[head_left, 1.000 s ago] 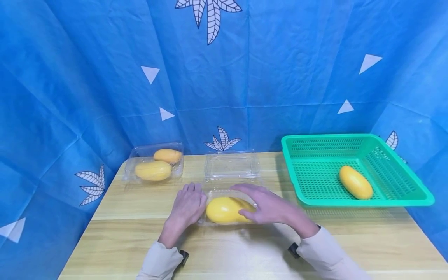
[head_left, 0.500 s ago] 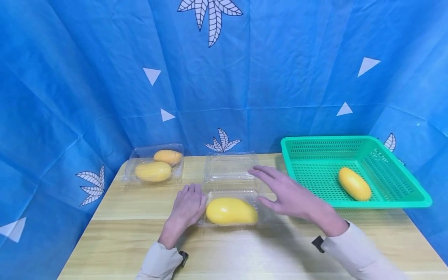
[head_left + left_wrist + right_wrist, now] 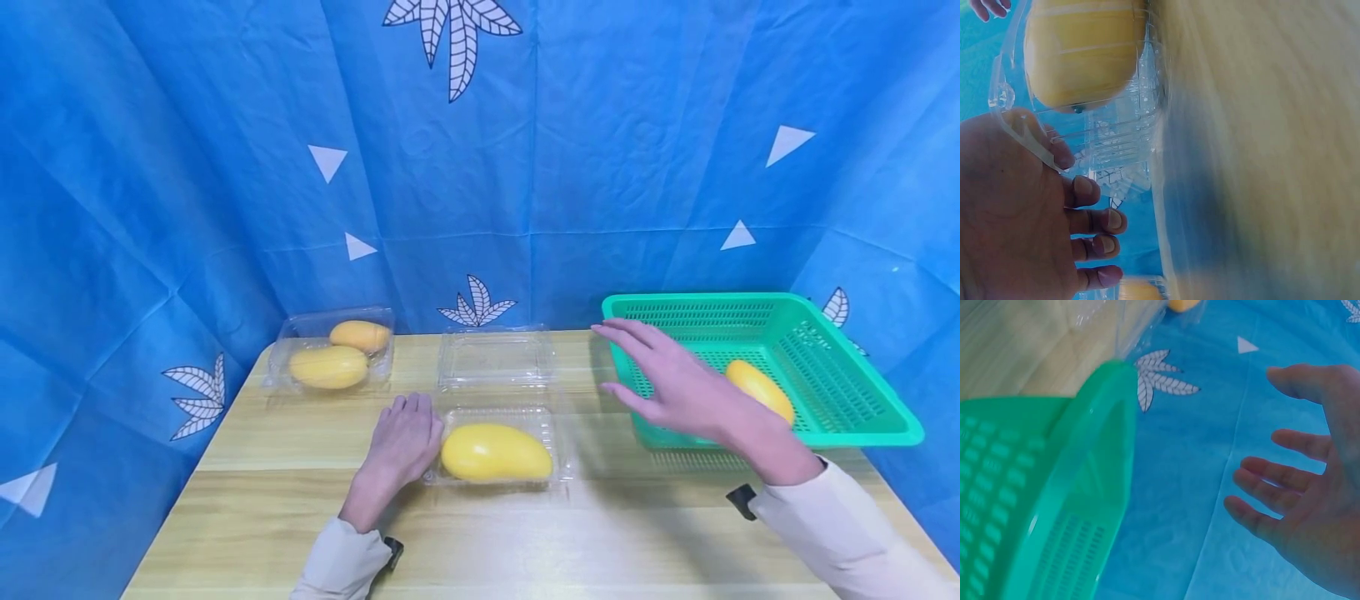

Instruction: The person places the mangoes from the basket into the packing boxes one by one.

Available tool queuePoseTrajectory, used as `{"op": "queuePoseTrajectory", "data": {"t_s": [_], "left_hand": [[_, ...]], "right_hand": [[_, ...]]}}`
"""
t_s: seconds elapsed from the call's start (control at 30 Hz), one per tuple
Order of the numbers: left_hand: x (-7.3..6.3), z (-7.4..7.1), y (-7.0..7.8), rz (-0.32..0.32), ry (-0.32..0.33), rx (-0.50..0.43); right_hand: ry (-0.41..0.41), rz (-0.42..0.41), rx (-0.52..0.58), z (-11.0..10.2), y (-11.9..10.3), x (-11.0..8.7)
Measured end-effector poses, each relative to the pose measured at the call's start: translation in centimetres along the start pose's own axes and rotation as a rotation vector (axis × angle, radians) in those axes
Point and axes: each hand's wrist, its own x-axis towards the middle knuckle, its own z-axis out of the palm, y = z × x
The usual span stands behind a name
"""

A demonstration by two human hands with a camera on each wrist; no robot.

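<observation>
A clear plastic clamshell container [image 3: 555, 425] lies with its lid [image 3: 495, 354] folded back on the wooden table, and a yellow mango [image 3: 495, 452] rests in its base. At the left end, my left hand [image 3: 405, 437] holds the container's rim between thumb and forefinger; the left wrist view shows the other fingers loosely bent below the edge. My right hand [image 3: 675, 383] is over the left side of a green basket [image 3: 855, 437], fingers spread, holding nothing. Inside the basket is another mango [image 3: 761, 390], partly hidden by the right forearm. In the right wrist view the right palm [image 3: 1316, 531] faces the basket.
At the back left stands a second clear container [image 3: 277, 367] with two mangoes [image 3: 330, 367] inside. Blue patterned cloth [image 3: 585, 150] hangs behind and at both sides of the wooden table [image 3: 480, 550].
My right hand has let go of the mango in the container and moved right, over the green basket's left side. My left hand has stayed at the container's left end.
</observation>
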Motion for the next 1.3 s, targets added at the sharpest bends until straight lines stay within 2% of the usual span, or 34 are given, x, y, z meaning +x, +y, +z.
{"op": "queuePoseTrajectory", "data": {"t_s": [0.5,0.77,1.07,1.3], "left_hand": [[0.0,0.0,0.2,-0.009,-0.018,-0.026],[-0.1,0.0,0.1,-0.011,-0.015,-0.029],[-0.1,0.0,0.0,-0.011,-0.011,-0.033],[0.0,0.0,0.0,-0.006,-0.01,-0.037]], "right_hand": [[0.065,0.042,-0.052,-2.6,4.8,-1.2],[0.057,0.051,-0.075,-3.6,7.3,-2.0],[0.003,0.115,-0.085,-3.2,10.3,-2.7],[-0.001,0.149,-0.095,-3.3,12.1,-3.3]]}}
